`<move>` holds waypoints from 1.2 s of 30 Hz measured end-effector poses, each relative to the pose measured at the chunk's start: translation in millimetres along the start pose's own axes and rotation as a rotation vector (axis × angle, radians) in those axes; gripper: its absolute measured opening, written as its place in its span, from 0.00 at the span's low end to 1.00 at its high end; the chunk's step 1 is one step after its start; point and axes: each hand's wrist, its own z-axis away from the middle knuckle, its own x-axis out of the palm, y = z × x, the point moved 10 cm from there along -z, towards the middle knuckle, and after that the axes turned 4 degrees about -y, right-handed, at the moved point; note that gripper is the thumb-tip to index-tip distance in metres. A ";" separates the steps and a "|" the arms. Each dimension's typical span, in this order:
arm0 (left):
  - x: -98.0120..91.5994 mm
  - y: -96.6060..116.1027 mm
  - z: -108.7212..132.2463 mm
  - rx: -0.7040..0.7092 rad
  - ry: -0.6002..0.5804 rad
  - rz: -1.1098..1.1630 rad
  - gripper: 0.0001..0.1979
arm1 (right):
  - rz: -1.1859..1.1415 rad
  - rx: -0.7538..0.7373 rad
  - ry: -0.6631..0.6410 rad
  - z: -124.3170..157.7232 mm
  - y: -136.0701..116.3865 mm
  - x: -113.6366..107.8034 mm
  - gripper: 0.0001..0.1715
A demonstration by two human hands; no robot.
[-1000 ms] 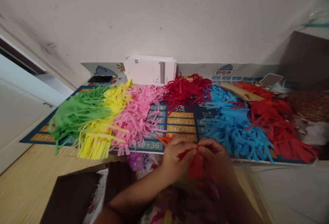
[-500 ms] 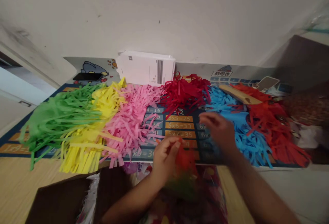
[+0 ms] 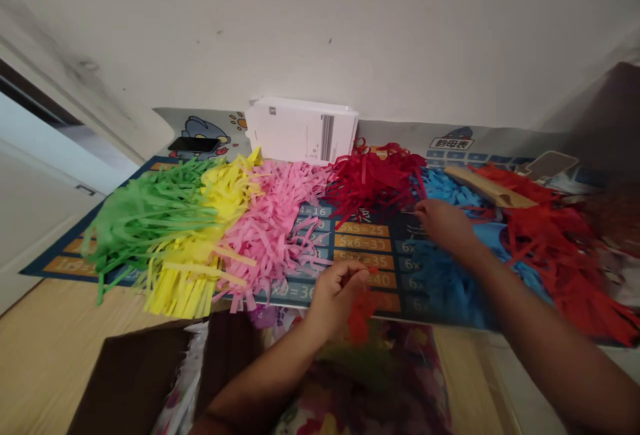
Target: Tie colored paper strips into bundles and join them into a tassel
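My left hand (image 3: 340,295) is closed in a pinch on a small bunch of orange-red paper strips (image 3: 361,315), which hang below it with blurred green strips (image 3: 365,358) lower down. My right hand (image 3: 445,225) reaches over the blue fringed paper (image 3: 450,282), fingers pinched at the right edge of the dark red fringed paper (image 3: 375,175). Whatever thin piece lies between those fingertips, I cannot make out. Left of my hands lie fringed paper piles in pink (image 3: 270,235), yellow (image 3: 187,275) and green (image 3: 150,215).
Orange-red fringed paper (image 3: 560,248) lies at the right, with a flat tan piece (image 3: 487,185) across it. A white box (image 3: 303,130) leans on the wall behind the printed mat (image 3: 310,296). A phone (image 3: 194,144) rests at the back left. Below stands a dark open box (image 3: 135,375).
My right hand has moved up and away from me, to the edge of the dark red paper. My left hand still holds the strips. The view has shifted slightly.
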 end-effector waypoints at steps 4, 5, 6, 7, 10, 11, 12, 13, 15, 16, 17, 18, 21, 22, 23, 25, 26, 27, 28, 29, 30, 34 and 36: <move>0.6 27.8 1.7 0.237 0.007 -0.234 0.13 | -0.597 -0.338 0.132 83.4 -50.8 -5.2 0.10; 2.1 33.6 3.2 0.298 0.013 -0.280 0.12 | -0.745 -0.378 0.171 102.1 -57.2 -1.9 0.10; 4.0 37.9 4.8 0.347 0.017 -0.318 0.11 | -0.865 -0.372 0.206 116.5 -59.2 4.5 0.09; 6.0 40.8 6.4 0.381 0.019 -0.350 0.10 | -0.969 -0.338 0.233 126.7 -58.2 13.0 0.08; 12.5 45.2 10.6 0.427 0.002 -0.429 0.08 | -1.232 -0.129 0.232 138.0 -45.7 45.1 0.07; 14.4 46.2 11.8 0.431 -0.008 -0.449 0.08 | -1.305 -0.057 0.213 138.8 -41.5 54.5 0.09; 16.1 47.3 13.0 0.432 -0.015 -0.464 0.08 | -1.362 0.004 0.195 139.3 -38.2 61.6 0.12; 17.3 48.4 14.1 0.432 -0.019 -0.476 0.08 | -1.399 0.052 0.184 140.1 -35.4 65.9 0.14; 18.9 50.7 16.2 0.434 -0.018 -0.496 0.08 | -1.421 0.101 0.188 142.2 -31.9 66.9 0.15; 19.7 51.8 17.1 0.438 -0.016 -0.507 0.08 | -1.415 0.108 0.197 143.5 -31.1 65.3 0.15; 20.5 52.8 18.0 0.445 -0.014 -0.518 0.08 | -1.406 0.107 0.210 144.9 -30.6 62.9 0.14; 21.5 53.7 18.9 0.454 -0.015 -0.531 0.08 | -1.394 0.096 0.223 146.3 -30.7 60.3 0.14; 24.6 57.1 21.9 0.503 -0.024 -0.556 0.08 | -1.355 0.047 0.253 150.0 -32.4 54.6 0.11; 25.3 58.1 22.7 0.517 -0.027 -0.562 0.08 | -1.347 0.031 0.256 150.7 -33.2 53.8 0.11; 25.6 58.6 23.0 0.524 -0.029 -0.567 0.07 | -1.342 0.017 0.253 151.1 -34.1 53.7 0.10; 25.5 58.9 22.7 0.523 -0.026 -0.575 0.07 | -1.339 0.001 0.239 151.2 -35.4 54.5 0.09; 25.5 59.4 22.5 0.524 -0.023 -0.579 0.07 | -1.340 -0.007 0.237 151.1 -35.9 54.5 0.09; 25.7 60.3 22.6 0.532 -0.020 -0.584 0.07 | -1.338 -0.016 0.238 151.0 -36.3 54.0 0.09; 26.2 61.7 22.8 0.545 -0.020 -0.589 0.07 | -1.332 -0.027 0.245 151.1 -36.5 52.9 0.09; 26.9 63.3 23.3 0.562 -0.021 -0.591 0.07 | -1.319 -0.041 0.252 151.2 -37.1 51.5 0.09; 27.9 64.9 23.7 0.580 -0.027 -0.594 0.07 | -1.302 -0.055 0.258 151.3 -37.9 50.1 0.08; 27.9 69.1 21.8 0.617 -0.037 -0.613 0.06 | -1.254 -0.095 0.259 148.4 -41.2 47.5 0.08; 28.4 71.0 18.0 0.630 -0.056 -0.640 0.06 | -1.256 -0.123 0.256 143.2 -43.8 45.6 0.07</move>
